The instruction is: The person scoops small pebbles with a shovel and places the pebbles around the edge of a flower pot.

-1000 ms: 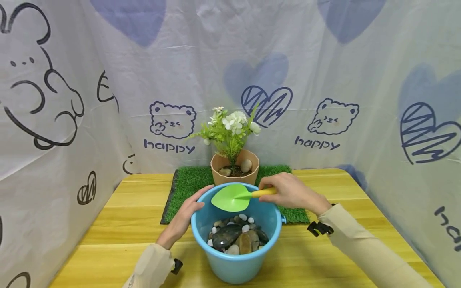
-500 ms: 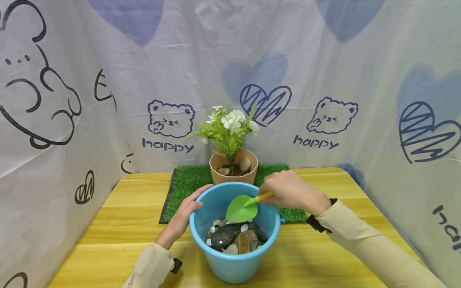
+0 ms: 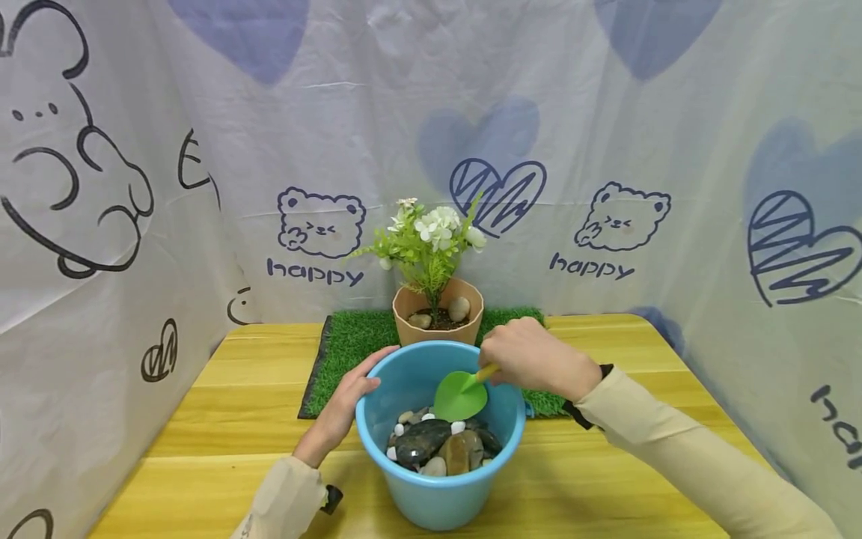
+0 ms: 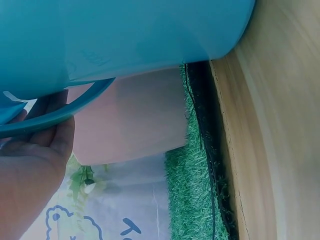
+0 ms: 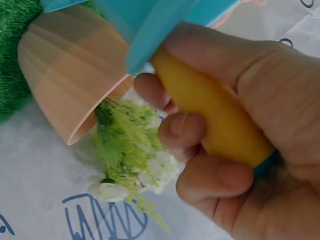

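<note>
A blue bucket (image 3: 438,498) stands on the table, with dark, brown and white stones (image 3: 423,442) inside. My left hand (image 3: 345,404) holds the bucket at its left rim; in the left wrist view its fingers pass behind a curved blue band (image 4: 65,112), which looks like the bucket's handle. Over the bucket's right rim, my right hand (image 3: 535,359) grips a toy trowel by its yellow handle (image 5: 215,112), fingers curled round it. The trowel's green blade (image 3: 461,397) tilts down inside the bucket, low at the back of the stones; whether it touches them I cannot tell.
Behind the bucket, a tan flowerpot (image 3: 438,333) with white flowers (image 3: 438,228) and a few stones stands on a green turf mat (image 3: 350,337). The wooden table (image 3: 222,419) extends to both sides. A printed curtain (image 3: 404,90) surrounds the back and sides.
The trowel has swung from level above the bucket's rim to blade-down inside it, its blade lower and further right. My right hand has turned over it; my left hand stays at the rim.
</note>
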Tool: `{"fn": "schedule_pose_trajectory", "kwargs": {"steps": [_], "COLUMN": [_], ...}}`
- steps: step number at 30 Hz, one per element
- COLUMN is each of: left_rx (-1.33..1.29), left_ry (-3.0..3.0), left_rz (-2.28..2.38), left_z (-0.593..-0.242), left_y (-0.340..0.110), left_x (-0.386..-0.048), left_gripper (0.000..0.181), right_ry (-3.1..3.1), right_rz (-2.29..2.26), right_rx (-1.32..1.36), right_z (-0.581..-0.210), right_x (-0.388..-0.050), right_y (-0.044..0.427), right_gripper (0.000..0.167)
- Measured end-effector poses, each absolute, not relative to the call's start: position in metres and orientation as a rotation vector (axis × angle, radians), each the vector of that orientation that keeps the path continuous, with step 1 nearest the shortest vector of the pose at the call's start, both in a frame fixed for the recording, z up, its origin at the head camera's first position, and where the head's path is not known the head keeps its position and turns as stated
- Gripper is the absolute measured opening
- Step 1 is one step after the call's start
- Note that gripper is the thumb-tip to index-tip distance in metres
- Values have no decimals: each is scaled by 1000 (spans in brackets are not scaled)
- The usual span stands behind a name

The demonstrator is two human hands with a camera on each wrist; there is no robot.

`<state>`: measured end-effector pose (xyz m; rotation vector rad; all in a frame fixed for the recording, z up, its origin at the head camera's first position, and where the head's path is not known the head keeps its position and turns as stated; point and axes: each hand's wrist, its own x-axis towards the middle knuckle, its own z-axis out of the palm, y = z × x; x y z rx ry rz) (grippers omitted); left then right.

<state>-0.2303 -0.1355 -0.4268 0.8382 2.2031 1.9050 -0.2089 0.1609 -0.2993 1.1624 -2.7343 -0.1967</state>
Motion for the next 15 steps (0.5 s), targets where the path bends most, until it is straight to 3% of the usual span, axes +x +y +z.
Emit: {"fn": "schedule_pose_trajectory", "kwargs": {"steps": [15], "left_rx": [859], "left_ry": [2193], "left_rz": [1911], "left_z": [-428], "left_y": [-134], "left_x": [-231], "left_gripper": [55], "right_ry": [-2953], "right_rz": [-52], "right_rx": [1313], "right_z": [-288], "right_x": [-227], "right_y": [161], "right_gripper": [8]}}
